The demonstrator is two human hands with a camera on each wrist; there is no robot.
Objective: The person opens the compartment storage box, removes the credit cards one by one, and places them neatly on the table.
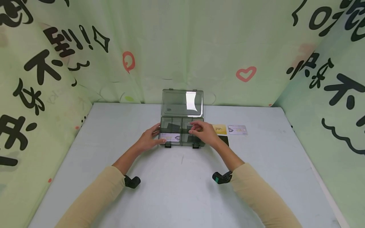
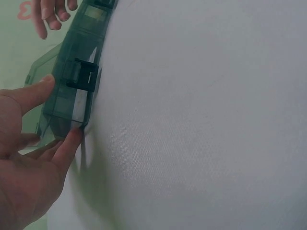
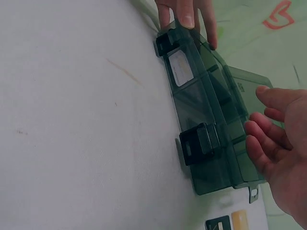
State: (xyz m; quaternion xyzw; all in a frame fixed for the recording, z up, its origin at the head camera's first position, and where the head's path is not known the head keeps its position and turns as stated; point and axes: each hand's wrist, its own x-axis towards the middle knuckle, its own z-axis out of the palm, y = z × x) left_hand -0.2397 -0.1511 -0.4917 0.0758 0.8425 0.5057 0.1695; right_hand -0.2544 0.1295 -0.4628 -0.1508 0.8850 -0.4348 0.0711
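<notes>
A translucent green-grey divided storage box (image 1: pixel 182 144) stands at the back middle of the table, its lid (image 1: pixel 175 103) raised behind it. With the thumb on the front rim and fingers round the left side, my left hand (image 1: pixel 146 138) grips the box's left end. My right hand (image 1: pixel 206 132) hovers over the right compartments, fingers loosely bent and nothing between them in the right wrist view. A lilac card (image 1: pixel 169 137) lies in the front left compartment. Behind it sits a dark card (image 1: pixel 173 127). Another dark piece (image 1: pixel 192 138) shows in the front right compartment, partly hidden by my right hand.
Right of the box lie a gold card (image 1: pixel 220 129), a lilac card (image 1: pixel 237 129) and a black card (image 1: pixel 225 139), which my right wrist partly covers. Two dark latches (image 3: pixel 199 145) hang on the box's front. Printed green curtains (image 1: pixel 182 47) enclose the white table (image 1: pixel 182 190).
</notes>
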